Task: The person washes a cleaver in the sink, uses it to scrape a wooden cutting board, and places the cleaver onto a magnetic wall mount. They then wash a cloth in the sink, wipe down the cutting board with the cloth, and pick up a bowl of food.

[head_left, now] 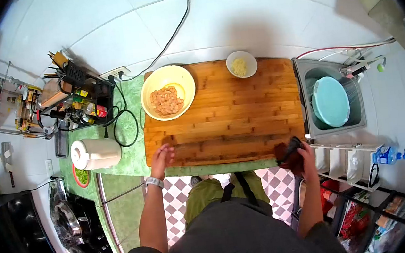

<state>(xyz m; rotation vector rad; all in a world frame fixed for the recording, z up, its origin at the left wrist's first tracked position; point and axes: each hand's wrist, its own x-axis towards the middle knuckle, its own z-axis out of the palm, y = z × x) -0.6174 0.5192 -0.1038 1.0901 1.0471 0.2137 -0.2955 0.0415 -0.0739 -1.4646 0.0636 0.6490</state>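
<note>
My left hand [162, 160] hovers at the near left edge of the wooden cutting board [244, 105], fingers loosely bent and apart, with nothing in it. At the board's near right corner, my right hand [307, 158] grips a dark brown and black cloth [291, 157], which hangs in folds. A cream bowl [186, 86] with diced pinkish raw meat [167, 100] stands on the board's far left. Toward the back right of the board sits a small white bowl [252, 64] of pale yellow minced bits [239, 67].
On the right, a metal sink [313, 124] holds a light blue basin [332, 102]. A cream jug [102, 152], a black cable [137, 128] and a rack of bottles [91, 108] stand left. A red-rimmed bowl of chopped greens [81, 176] is beside the stove [87, 223].
</note>
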